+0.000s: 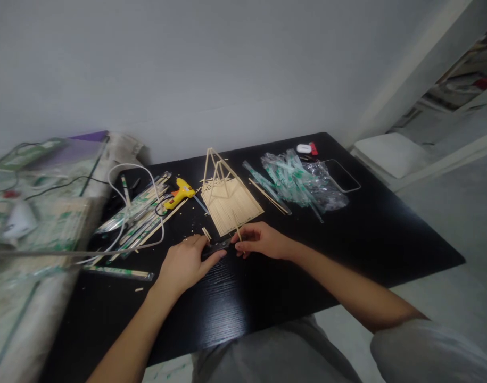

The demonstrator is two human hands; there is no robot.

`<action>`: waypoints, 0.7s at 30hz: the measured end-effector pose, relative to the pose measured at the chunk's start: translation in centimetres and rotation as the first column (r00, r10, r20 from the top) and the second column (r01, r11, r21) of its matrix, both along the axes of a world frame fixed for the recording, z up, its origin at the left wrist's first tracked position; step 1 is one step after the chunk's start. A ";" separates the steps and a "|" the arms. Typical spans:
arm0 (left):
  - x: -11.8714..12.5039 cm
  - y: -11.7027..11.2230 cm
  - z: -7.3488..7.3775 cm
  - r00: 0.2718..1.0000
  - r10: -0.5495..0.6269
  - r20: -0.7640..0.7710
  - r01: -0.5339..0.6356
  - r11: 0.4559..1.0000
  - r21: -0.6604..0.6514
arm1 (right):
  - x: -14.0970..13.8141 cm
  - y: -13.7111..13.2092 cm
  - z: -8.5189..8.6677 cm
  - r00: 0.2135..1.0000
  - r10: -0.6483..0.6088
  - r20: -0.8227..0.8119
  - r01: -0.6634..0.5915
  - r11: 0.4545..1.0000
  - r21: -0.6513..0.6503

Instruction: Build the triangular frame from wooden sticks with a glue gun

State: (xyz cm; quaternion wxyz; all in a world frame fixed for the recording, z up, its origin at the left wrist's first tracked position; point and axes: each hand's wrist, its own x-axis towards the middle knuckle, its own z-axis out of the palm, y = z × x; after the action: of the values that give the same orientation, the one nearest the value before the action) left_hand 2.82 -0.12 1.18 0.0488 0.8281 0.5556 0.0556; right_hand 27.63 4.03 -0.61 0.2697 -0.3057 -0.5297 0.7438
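- Pale wood makes up the thin stick (239, 232), pinched between the thumb and fingers of the right hand (263, 240); it stands tilted, its upper end leaning over the near edge of the slatted model.
- A dark tool (218, 247) lies between the thumb and fingers of the left hand (187, 262), just left of the right fingers; the grip is partly hidden, so I cannot tell whether the left fingers are closed on it.
- Short stick pieces (206, 233) lie just beyond the left fingertips.
- The slatted model (233, 205) sits just beyond both hands' fingers: a flat base of sticks side by side, with a pointed frame rising at its far end.
- A few loose sticks (269, 196) lie beyond the right fingers, beside the model's right edge.
- The yellow glue gun (180, 193) lies on its side beyond the left fingers, left of the model.
- Wrapped sticks (143, 213) are heaped to the left of the left fingers, with a white cable (162, 226) looping over them.
- Clear and green wrappers (293, 178) lie crumpled beyond the right fingers, farther right than the loose sticks.
- A phone (341, 175) touches the wrappers' right side; a white case (304, 148) and a red object (314, 148) sit farther from the fingers.
- Beneath it all is the black desk (339, 266).
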 end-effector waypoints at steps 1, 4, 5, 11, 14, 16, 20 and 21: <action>0.0 0.0 0.1 1.000 0.001 -0.004 -0.001 1.000 -0.002 | 0.0 0.0 0.1 1.000 0.011 -0.004 -0.011 1.000 -0.022; -0.1 -0.1 0.2 1.000 -0.005 0.014 0.006 1.000 -0.019 | 0.3 0.1 0.5 0.999 0.030 -0.034 -0.033 0.995 -0.099; -0.2 -0.1 0.2 1.000 -0.008 0.026 0.008 1.000 -0.021 | 0.4 0.1 0.6 0.998 0.036 -0.046 -0.042 0.992 -0.122; -0.3 0.0 0.0 0.997 0.056 0.057 -0.055 0.998 -0.028 | 0.4 0.2 -0.1 0.998 0.012 -0.064 -0.018 0.995 -0.093; -0.4 0.1 -0.4 0.993 0.088 0.077 -0.087 0.996 -0.025 | 0.0 0.1 -1.1 0.996 -0.087 -0.020 0.085 0.994 -0.074; -0.4 0.1 -0.7 0.990 0.085 0.114 -0.084 0.996 -0.013 | -0.1 0.0 -1.4 0.990 -0.142 0.003 0.142 0.985 -0.094; -0.6 0.1 -1.1 0.975 -0.010 0.220 0.005 1.000 0.022 | -0.2 0.1 -1.1 0.977 -0.212 0.022 0.213 0.968 -0.130; -0.7 0.1 -1.1 0.969 -0.041 0.242 0.036 0.999 0.025 | -0.3 0.1 -0.9 0.975 -0.222 0.013 0.222 0.967 -0.127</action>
State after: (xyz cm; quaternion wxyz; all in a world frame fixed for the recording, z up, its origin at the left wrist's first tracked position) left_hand 2.15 -0.02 0.10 0.1089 0.8262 0.5287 0.1613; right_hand 27.37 4.15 -1.52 0.3315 -0.3791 -0.4435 0.7414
